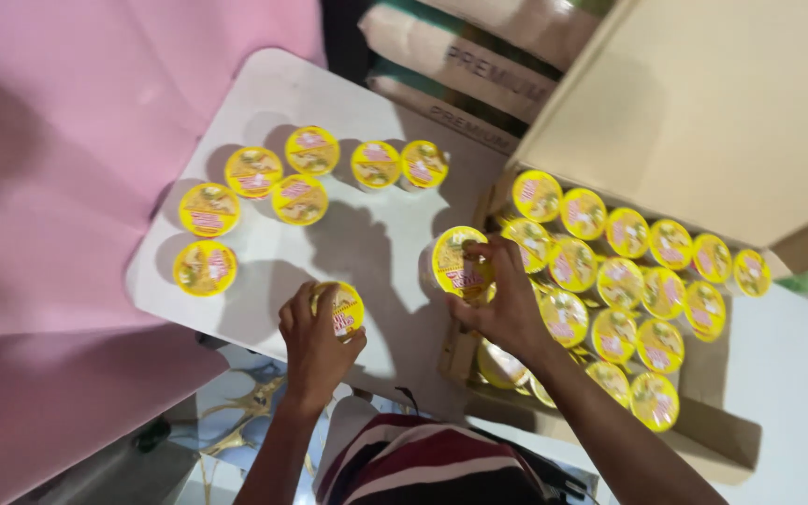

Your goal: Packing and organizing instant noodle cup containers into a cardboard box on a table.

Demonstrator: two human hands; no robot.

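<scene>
A person bends over a white table (264, 271), each hand clasping a small yellow-lidded cup. The left hand (315, 341) wraps its fingers around one cup (341, 309) near the table's front edge, lid up. The right hand (507, 304) pinches a second cup (460, 262) by the rim, just at the edge of an open cardboard box (713, 411) packed with matching cups. Beyond the left fingers, seven more cups (299, 198) stand upright in a loose arc, spaced apart so each lid shows.
</scene>
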